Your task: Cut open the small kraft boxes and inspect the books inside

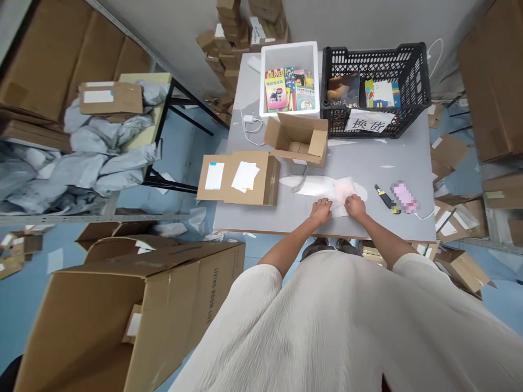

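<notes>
A thin white-and-pink sheet of paper (343,188) lies at the table's front edge, over a larger patch of white paper (316,185). My right hand (355,206) is closed, its fingers pinching the sheet's lower right side. At the sheet's lower left, my left hand (322,211) has its fingers bent together on the paper edge. Just behind stands a small open cardboard box (297,139). To the left is a closed cardboard box (261,179) with white slips on top. A black-and-yellow utility knife (386,198) lies to the right of my hands.
At the table's back stand a white foam box (289,113) and a black plastic crate (376,129), both holding books. A pink, blurred-out item (404,196) with a cable lies at right. A large open carton (183,294) stands left below; grey parcels (110,136) fill a shelf.
</notes>
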`<control>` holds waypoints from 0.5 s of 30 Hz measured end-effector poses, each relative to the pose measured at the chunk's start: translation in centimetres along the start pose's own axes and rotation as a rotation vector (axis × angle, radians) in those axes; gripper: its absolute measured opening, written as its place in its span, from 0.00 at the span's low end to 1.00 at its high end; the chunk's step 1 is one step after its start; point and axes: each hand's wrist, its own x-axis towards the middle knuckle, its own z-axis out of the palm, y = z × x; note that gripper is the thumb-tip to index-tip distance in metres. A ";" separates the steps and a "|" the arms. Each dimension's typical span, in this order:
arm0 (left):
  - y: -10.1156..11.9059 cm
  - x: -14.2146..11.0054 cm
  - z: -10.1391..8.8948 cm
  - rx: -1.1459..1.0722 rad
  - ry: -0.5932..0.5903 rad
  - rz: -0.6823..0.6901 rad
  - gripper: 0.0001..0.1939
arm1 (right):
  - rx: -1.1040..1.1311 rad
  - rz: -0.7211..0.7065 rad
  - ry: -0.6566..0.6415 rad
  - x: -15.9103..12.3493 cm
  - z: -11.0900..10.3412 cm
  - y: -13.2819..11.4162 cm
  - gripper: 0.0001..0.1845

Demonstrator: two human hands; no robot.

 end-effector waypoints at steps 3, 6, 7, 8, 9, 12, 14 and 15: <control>0.9 0.7 -0.1 0.009 -0.005 0.028 0.25 | 0.130 0.081 0.041 -0.1 -1.8 1.2 0.12; 2.3 1.8 -0.5 -0.004 0.018 0.069 0.24 | 0.275 0.173 0.151 -0.4 -4.0 2.3 0.15; 2.8 2.2 -0.7 -0.020 0.032 0.083 0.24 | 0.318 0.164 0.180 -0.6 -4.7 2.5 0.15; 3.4 2.5 -1.0 -0.040 0.051 0.097 0.25 | 0.353 0.134 0.206 -0.7 -5.5 2.7 0.14; 3.9 2.8 -1.2 -0.062 0.075 0.112 0.27 | 0.380 0.090 0.227 -0.9 -6.4 2.7 0.14; 5.3 3.5 -2.2 -0.116 0.166 0.157 0.35 | 0.403 -0.033 0.297 -1.6 -9.1 2.3 0.12; 5.8 3.7 -3.0 -0.137 0.224 0.183 0.36 | 0.390 -0.078 0.352 -2.1 -10.9 1.7 0.12; 6.0 3.8 -3.3 -0.143 0.251 0.196 0.35 | 0.380 -0.092 0.375 -2.5 -11.7 1.4 0.12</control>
